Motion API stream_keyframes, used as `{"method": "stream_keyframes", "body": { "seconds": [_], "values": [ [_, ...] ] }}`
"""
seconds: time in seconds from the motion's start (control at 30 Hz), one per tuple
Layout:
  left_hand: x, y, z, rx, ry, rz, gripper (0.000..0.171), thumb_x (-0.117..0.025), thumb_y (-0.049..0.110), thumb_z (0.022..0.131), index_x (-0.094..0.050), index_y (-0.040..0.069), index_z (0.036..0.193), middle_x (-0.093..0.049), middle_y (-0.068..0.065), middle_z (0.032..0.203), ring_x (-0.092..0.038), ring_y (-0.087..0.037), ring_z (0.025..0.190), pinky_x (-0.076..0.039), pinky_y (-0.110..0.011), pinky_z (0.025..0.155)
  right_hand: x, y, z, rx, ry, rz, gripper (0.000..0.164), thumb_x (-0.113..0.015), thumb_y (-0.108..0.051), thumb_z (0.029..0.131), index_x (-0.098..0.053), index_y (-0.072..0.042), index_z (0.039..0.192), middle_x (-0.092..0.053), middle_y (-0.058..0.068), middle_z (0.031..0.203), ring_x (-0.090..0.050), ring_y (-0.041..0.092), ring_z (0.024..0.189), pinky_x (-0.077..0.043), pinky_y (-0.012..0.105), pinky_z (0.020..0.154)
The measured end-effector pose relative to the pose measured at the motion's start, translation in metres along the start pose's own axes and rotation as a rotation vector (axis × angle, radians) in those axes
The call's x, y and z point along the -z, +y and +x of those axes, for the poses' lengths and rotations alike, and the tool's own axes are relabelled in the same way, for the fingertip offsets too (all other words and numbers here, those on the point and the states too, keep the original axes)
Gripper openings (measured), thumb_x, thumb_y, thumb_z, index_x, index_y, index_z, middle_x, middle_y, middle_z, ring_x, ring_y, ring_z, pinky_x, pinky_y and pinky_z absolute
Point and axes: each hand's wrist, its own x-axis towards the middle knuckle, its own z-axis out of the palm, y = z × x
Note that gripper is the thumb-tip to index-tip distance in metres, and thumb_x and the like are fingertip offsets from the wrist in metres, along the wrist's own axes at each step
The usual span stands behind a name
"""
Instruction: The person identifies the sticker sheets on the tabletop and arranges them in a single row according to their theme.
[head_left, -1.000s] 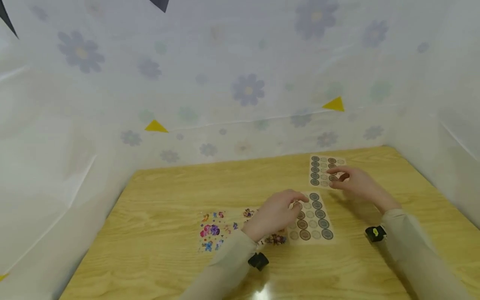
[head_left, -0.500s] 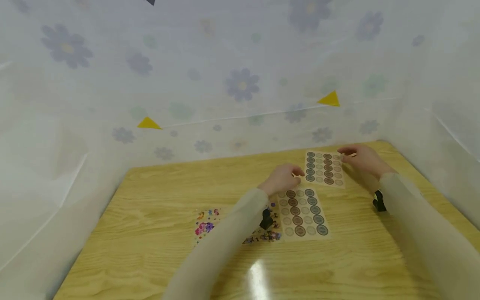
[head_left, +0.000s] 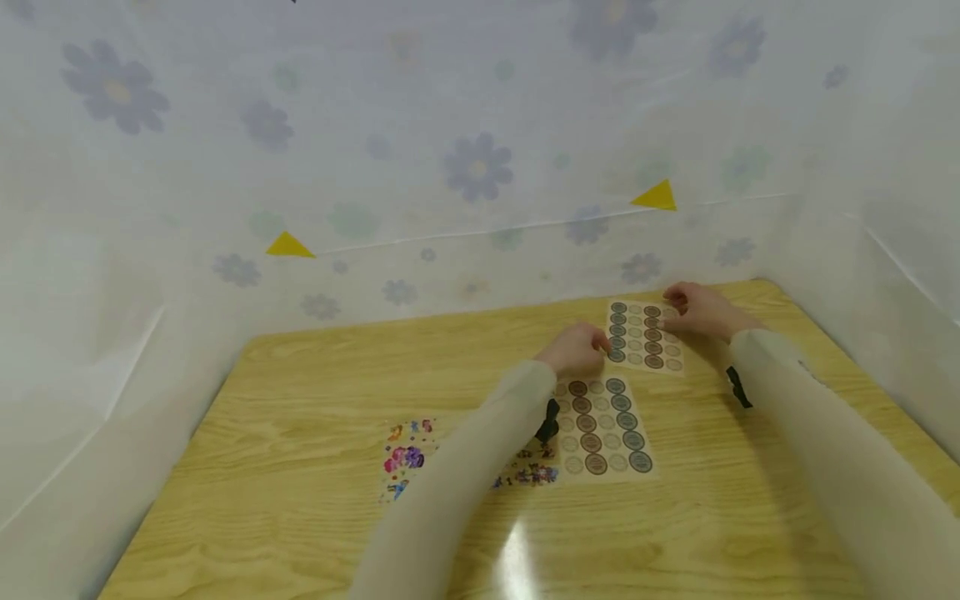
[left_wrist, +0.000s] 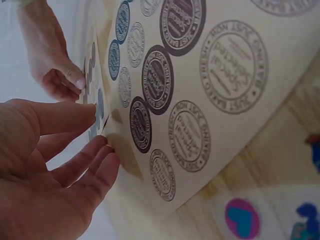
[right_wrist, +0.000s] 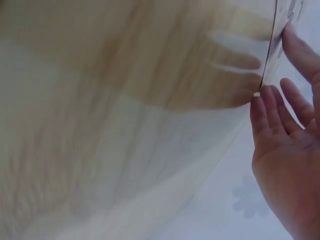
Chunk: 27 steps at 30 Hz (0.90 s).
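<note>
A sheet of round stickers (head_left: 633, 333) lies at the far right of the table, printed in columns of dark and pale circles. At its near left corner is my left hand (head_left: 576, 350); in the left wrist view the hand (left_wrist: 55, 165) has thumb and fingertips parted around that corner. My right hand (head_left: 701, 310) overlaps the sheet's far right corner. The right wrist view has this hand (right_wrist: 287, 145) with its thumb over the sheet (right_wrist: 275, 55) and nearly straight fingertips right at the edge. A second round-sticker sheet (head_left: 607, 425) lies nearer, beside the left forearm.
Colourful cartoon stickers (head_left: 405, 457) on a clear sheet lie partly under the left sleeve. The wooden table (head_left: 300, 400) is backed and flanked by a flowered curtain (head_left: 480, 167) with yellow triangles (head_left: 656, 196) on it.
Both hands have moved away from me to the far sheet, the left from above the nearer sheet. The right has just shifted left over the far sheet's corner. The head view has tilted slightly.
</note>
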Motion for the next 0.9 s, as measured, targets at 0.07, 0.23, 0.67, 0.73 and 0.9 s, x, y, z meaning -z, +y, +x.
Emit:
{"method": "stream_keyframes", "body": {
  "seconds": [0.07,0.23,0.67,0.73,0.9],
  "values": [
    [-0.004,0.0,0.003,-0.005,0.003,-0.005,0.039,-0.055,-0.006,0.083,-0.073,0.008,0.115,-0.066,-0.004,0.112,-0.055,-0.014,0.086,-0.044,-0.021,0.071,-0.002,0.001,0.0,0.016,0.005,-0.038,0.066,-0.07,-0.024,0.092,-0.04,0.014,0.137,-0.046,0.035,0.131,-0.045,0.049,0.119,-0.037,0.061,0.098],
    [-0.012,0.003,0.005,0.004,0.053,0.008,0.027,-0.061,-0.005,0.085,-0.076,0.007,0.105,-0.063,-0.005,0.113,-0.052,-0.012,0.087,-0.043,-0.02,0.07,-0.005,0.0,-0.003,0.013,0.024,-0.028,0.063,-0.072,-0.026,0.091,-0.045,0.011,0.134,-0.049,0.033,0.13,-0.046,0.048,0.119,-0.036,0.06,0.099],
    [-0.025,-0.003,0.009,0.004,0.153,-0.019,0.015,-0.066,0.0,0.087,-0.076,0.009,0.093,-0.058,-0.005,0.101,-0.051,-0.019,0.099,-0.039,-0.022,0.076,-0.01,-0.01,-0.002,-0.004,0.032,0.13,0.035,-0.067,-0.009,0.091,-0.051,-0.004,0.121,-0.047,0.028,0.13,-0.048,0.044,0.111,-0.041,0.056,0.087],
    [-0.025,-0.001,0.011,-0.002,0.162,-0.004,0.013,-0.068,0.002,0.086,-0.076,0.009,0.092,-0.057,-0.004,0.1,-0.051,-0.018,0.107,-0.039,-0.021,0.079,-0.008,-0.011,-0.005,0.014,0.062,0.181,0.03,-0.059,-0.001,0.092,-0.053,-0.001,0.121,-0.047,0.026,0.129,-0.05,0.042,0.109,-0.042,0.052,0.084],
    [-0.028,-0.001,0.014,0.011,0.157,0.035,0.013,-0.073,0.008,0.086,-0.072,0.009,0.099,-0.057,-0.007,0.11,-0.051,-0.019,0.116,-0.041,-0.021,0.083,-0.001,-0.016,-0.015,0.023,0.146,0.201,0.03,-0.048,-0.004,0.099,-0.06,0.001,0.126,-0.053,0.025,0.132,-0.056,0.04,0.107,-0.048,0.046,0.082]
  ]
}}
